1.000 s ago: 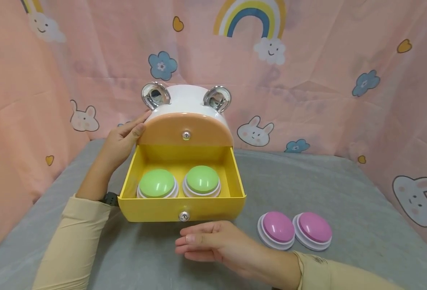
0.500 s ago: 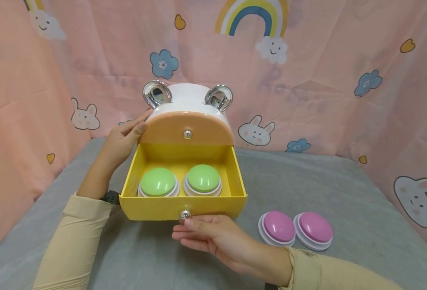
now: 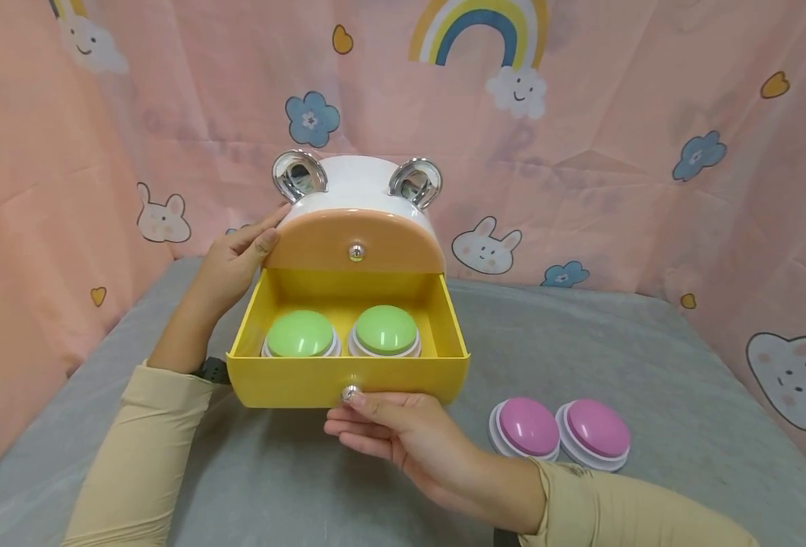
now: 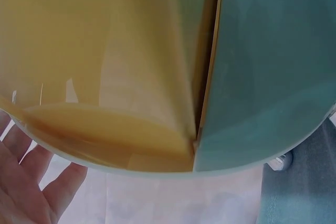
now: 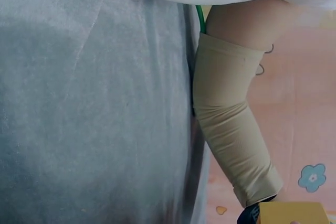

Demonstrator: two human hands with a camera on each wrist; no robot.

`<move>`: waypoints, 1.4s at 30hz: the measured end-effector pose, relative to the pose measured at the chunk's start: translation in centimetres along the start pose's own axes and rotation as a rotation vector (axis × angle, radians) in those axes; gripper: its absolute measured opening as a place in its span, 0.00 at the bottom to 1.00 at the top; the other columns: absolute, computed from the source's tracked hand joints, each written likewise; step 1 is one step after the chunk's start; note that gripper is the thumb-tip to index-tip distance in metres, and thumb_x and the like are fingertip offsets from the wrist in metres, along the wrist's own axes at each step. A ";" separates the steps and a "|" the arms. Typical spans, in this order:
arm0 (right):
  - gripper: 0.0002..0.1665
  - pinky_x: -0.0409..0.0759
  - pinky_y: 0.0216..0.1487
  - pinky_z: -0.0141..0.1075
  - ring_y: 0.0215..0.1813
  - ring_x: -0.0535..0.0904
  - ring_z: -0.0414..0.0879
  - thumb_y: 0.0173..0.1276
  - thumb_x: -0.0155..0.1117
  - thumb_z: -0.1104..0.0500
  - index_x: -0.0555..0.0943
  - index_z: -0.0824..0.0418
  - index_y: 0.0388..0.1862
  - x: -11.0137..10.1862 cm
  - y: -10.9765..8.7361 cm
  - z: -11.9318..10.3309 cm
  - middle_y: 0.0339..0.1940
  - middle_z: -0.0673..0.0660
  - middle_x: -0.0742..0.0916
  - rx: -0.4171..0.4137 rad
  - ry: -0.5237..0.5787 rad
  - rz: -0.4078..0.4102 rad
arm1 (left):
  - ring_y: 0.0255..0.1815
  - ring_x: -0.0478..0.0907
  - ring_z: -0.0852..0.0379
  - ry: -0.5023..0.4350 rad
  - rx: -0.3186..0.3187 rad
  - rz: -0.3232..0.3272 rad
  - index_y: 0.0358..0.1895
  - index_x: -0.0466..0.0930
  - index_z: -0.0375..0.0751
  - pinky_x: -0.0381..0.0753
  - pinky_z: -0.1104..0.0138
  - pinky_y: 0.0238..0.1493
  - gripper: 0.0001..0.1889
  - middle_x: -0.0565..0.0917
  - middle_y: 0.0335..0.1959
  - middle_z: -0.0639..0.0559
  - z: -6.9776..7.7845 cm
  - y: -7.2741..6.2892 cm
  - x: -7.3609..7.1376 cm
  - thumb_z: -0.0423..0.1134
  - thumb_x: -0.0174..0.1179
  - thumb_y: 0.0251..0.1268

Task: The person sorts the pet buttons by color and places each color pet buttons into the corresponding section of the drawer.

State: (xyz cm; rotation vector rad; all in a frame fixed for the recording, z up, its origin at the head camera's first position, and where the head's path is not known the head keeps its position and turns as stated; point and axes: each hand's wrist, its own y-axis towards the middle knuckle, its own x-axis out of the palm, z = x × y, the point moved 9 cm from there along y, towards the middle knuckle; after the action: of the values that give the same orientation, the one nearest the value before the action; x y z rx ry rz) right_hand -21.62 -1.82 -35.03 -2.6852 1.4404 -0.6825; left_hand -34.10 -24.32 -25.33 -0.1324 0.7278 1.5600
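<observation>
A toy-like storage box point(image 3: 361, 182) with a white top, orange upper front and silver ears stands in the middle of the head view. Its yellow lower drawer point(image 3: 293, 382) is pulled out and holds two green-domed buttons, the left button point(image 3: 300, 334) and the right button point(image 3: 386, 330). My left hand point(image 3: 228, 262) rests along the box's left side, fingers fairly straight, thumb at the front edge. In the left wrist view, the left fingertips point(image 4: 67, 182) lie at the rim. My right hand point(image 3: 403, 433) pinches the drawer's silver knob point(image 3: 350, 393) between thumb and fingers.
Two pink-domed buttons lie side by side on the grey cloth-covered table point(image 3: 539, 342), right of the drawer: a nearer-left pink button point(image 3: 529, 425) and a right pink button point(image 3: 598, 429). A pink patterned curtain point(image 3: 594, 213) hangs behind and at both sides.
My right hand has risen from below the drawer and taken hold of the knob. The drawer's front edge has shifted slightly up and back. My left hand stays on the box's side.
</observation>
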 end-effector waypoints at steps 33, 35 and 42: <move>0.23 0.82 0.60 0.44 0.45 0.90 0.44 0.74 0.61 0.58 0.79 0.76 0.57 -1.6 4.3 -2.0 0.42 0.59 0.91 -0.079 -0.065 0.069 | 0.80 0.58 0.48 -0.013 0.022 -0.002 0.74 0.65 0.65 0.60 0.44 0.78 0.24 0.65 0.77 0.56 0.3 0.0 0.0 0.56 0.47 0.78; 0.23 0.82 0.60 0.44 0.45 0.90 0.44 0.74 0.61 0.57 0.79 0.75 0.57 -1.7 4.4 -2.2 0.42 0.58 0.91 -0.079 -0.071 0.072 | 0.80 0.58 0.47 -0.011 0.023 -0.001 0.74 0.65 0.65 0.60 0.44 0.78 0.24 0.65 0.77 0.55 0.3 0.0 -0.1 0.56 0.46 0.78; 0.24 0.81 0.61 0.44 0.46 0.89 0.44 0.74 0.61 0.56 0.79 0.76 0.58 -1.9 4.8 -2.6 0.43 0.58 0.91 -0.086 -0.080 0.062 | 0.80 0.58 0.48 0.000 -0.008 0.000 0.73 0.65 0.70 0.61 0.42 0.77 0.24 0.66 0.76 0.56 -0.1 0.0 -0.1 0.58 0.47 0.76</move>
State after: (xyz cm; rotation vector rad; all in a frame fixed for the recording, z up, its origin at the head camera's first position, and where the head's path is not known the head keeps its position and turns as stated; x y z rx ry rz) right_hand -27.29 -2.55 -34.40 -2.6834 1.5601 -0.5144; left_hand -34.16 -24.42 -25.38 -0.1387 0.7215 1.5631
